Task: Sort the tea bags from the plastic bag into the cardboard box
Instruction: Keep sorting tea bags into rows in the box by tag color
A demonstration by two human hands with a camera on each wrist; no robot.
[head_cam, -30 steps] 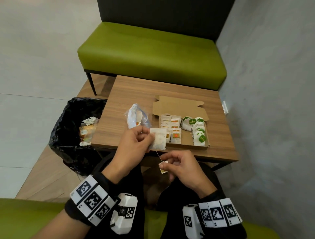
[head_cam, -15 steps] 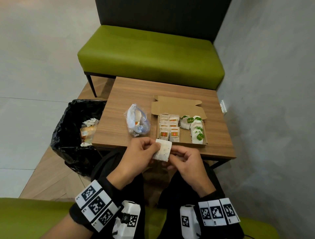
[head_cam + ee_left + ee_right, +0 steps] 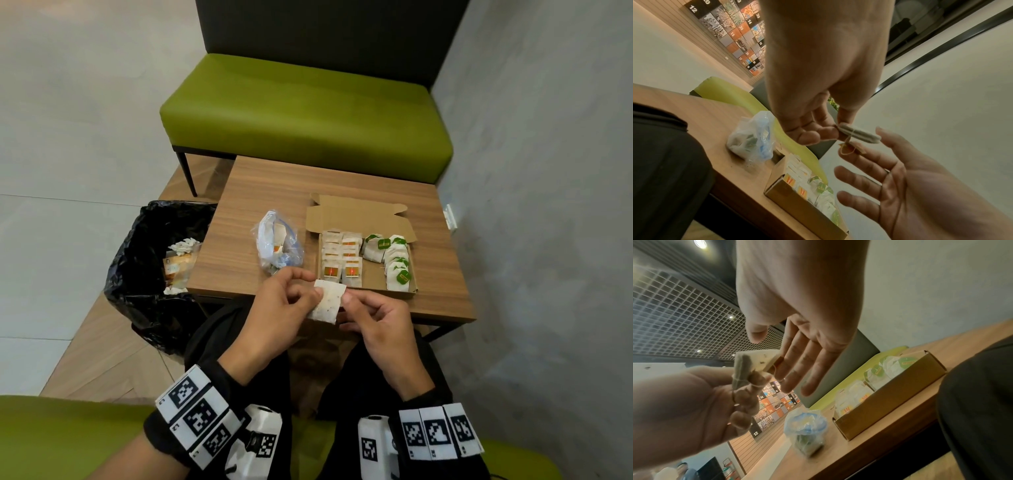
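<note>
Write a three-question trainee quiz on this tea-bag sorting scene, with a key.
1. True or false: the left hand pinches the loose tea bag.
2. In the cardboard box, the green-tagged tea bags lie: A) on the side nearest the plastic bag; B) on the side away from it.
3. Fill in: the plastic bag lies on the wooden ____.
Key: 1 true; 2 B; 3 table.

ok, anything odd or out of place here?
Only the held tea bag: its string is wound around it and the orange tag dangles loose under it. The left hand pinches it; the right hand touches it. In the cardboard box, orange-tag and green-tag bags lie in separate rows.
</note>
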